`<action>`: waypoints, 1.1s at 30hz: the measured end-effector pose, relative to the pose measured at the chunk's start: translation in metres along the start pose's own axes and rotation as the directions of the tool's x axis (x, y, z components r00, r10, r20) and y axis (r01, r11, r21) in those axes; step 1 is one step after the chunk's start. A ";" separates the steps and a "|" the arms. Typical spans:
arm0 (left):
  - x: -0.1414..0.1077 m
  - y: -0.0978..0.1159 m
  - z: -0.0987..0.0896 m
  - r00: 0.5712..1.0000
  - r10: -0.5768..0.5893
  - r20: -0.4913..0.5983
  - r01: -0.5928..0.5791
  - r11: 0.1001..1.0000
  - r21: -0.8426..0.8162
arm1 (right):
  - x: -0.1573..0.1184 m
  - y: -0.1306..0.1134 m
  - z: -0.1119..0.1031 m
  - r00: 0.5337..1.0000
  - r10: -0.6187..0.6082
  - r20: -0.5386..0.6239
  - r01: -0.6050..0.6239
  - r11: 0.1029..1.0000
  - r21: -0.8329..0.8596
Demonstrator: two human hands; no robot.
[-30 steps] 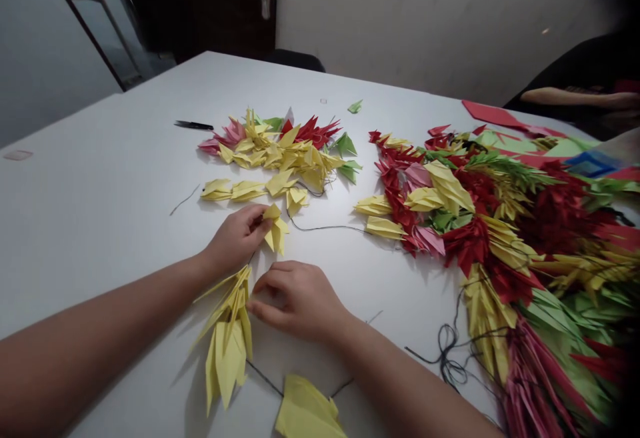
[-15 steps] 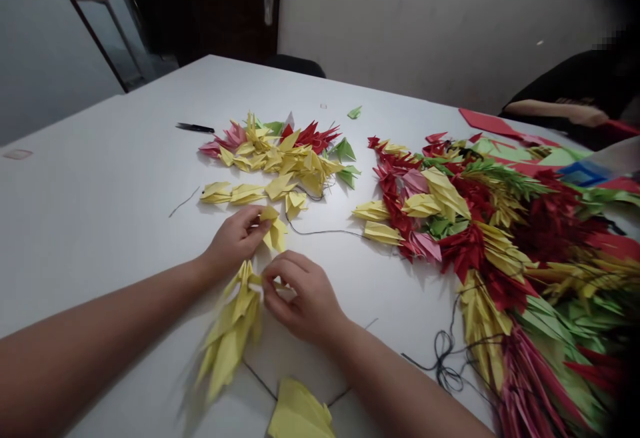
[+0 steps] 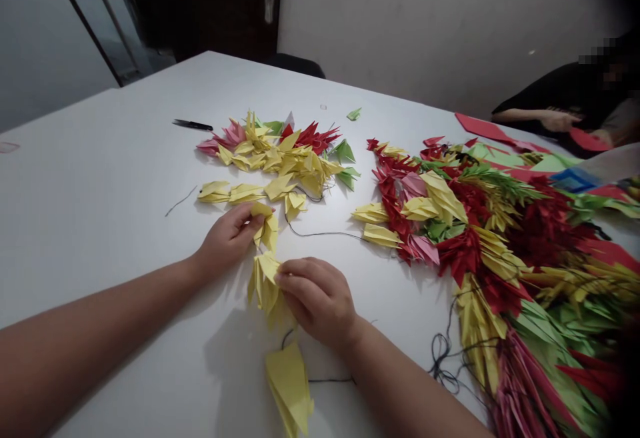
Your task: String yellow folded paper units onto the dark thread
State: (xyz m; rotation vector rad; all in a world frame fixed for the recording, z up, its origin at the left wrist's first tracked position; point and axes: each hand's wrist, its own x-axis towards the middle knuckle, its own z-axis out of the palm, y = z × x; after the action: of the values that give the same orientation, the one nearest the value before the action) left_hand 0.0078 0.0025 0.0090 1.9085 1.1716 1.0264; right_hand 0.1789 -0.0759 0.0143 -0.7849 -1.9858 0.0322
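My left hand (image 3: 227,239) pinches a yellow folded-paper piece (image 3: 269,233) between thumb and fingers. Just below and to the right, my right hand (image 3: 320,299) grips the upper edge of a hanging cluster of yellow folded paper (image 3: 264,281). Whether the two yellow parts touch is hard to make out. Nearer to me, another yellow folded piece (image 3: 289,385) is on a black string (image 3: 330,380) that runs behind my right wrist. A row of yellow folded pieces (image 3: 245,193) lies on the table just beyond my left hand.
A heap of red, yellow, green and pink folded paper (image 3: 457,245) covers the right side, with tangled black string (image 3: 443,361). A smaller mixed pile (image 3: 290,151) sits at the centre back, near scissors-like black blades (image 3: 194,125). Across the white table (image 3: 100,178), a person's hands (image 3: 560,120) hold red paper.
The yellow cluster has swung up and to the right with my right hand. The loose yellow piece below has shifted upward into view. The other person's hands have come closer together.
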 end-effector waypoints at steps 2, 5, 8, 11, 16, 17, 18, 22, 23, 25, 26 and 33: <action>0.000 0.000 -0.001 0.999 0.023 -0.046 -0.024 1.000 -0.013 | 0.001 0.006 0.001 0.983 0.171 -0.069 -0.168 0.985 0.044; 0.001 0.001 -0.002 0.990 0.070 -0.120 -0.069 0.998 0.012 | 0.003 0.012 0.001 0.930 0.358 -0.087 -0.347 0.930 0.122; 0.002 0.002 -0.004 0.982 0.083 -0.171 -0.076 0.996 0.049 | 0.004 0.013 0.000 0.875 0.473 0.104 -0.483 0.837 0.259; 0.004 0.001 -0.004 0.982 0.069 -0.178 -0.061 0.997 0.053 | 0.004 0.015 -0.001 0.775 0.584 0.241 -0.631 0.710 0.312; 0.006 0.000 -0.003 0.994 0.045 -0.095 -0.040 0.997 0.060 | 0.003 0.019 -0.005 0.922 0.385 0.041 -0.386 0.912 0.139; 0.006 0.000 -0.002 0.995 0.045 -0.084 -0.039 0.997 0.065 | 0.003 0.018 -0.005 0.959 0.281 0.031 -0.283 0.952 0.117; 0.005 0.000 -0.002 0.996 0.048 -0.080 -0.043 0.997 0.070 | 0.003 0.017 -0.004 0.980 0.196 0.038 -0.200 0.973 0.114; 0.004 -0.001 -0.002 0.996 0.040 -0.078 -0.034 0.996 0.080 | 0.004 0.016 -0.003 0.921 0.387 0.042 -0.388 0.904 0.180; 0.004 -0.001 -0.002 0.997 0.021 -0.075 -0.016 0.997 0.076 | 0.005 0.018 -0.002 0.853 0.519 0.060 -0.518 0.826 0.224; 0.003 -0.003 -0.002 0.999 -0.023 -0.044 0.025 0.998 0.058 | 0.005 0.023 -0.002 0.704 0.693 0.156 -0.696 0.630 0.345; 0.003 -0.004 -0.001 0.999 -0.038 -0.020 0.039 0.998 0.042 | 0.005 0.025 -0.001 0.653 0.726 0.216 -0.738 0.546 0.396; -0.001 -0.003 0.001 0.996 -0.025 0.088 0.023 1.000 0.021 | 0.005 0.025 0.002 0.605 0.739 0.297 -0.779 0.472 0.413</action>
State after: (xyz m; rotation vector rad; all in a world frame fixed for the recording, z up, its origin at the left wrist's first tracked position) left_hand 0.0077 0.0023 0.0058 1.9308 1.1558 0.9119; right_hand 0.1888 -0.0527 0.0085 -1.2568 -1.4049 1.1070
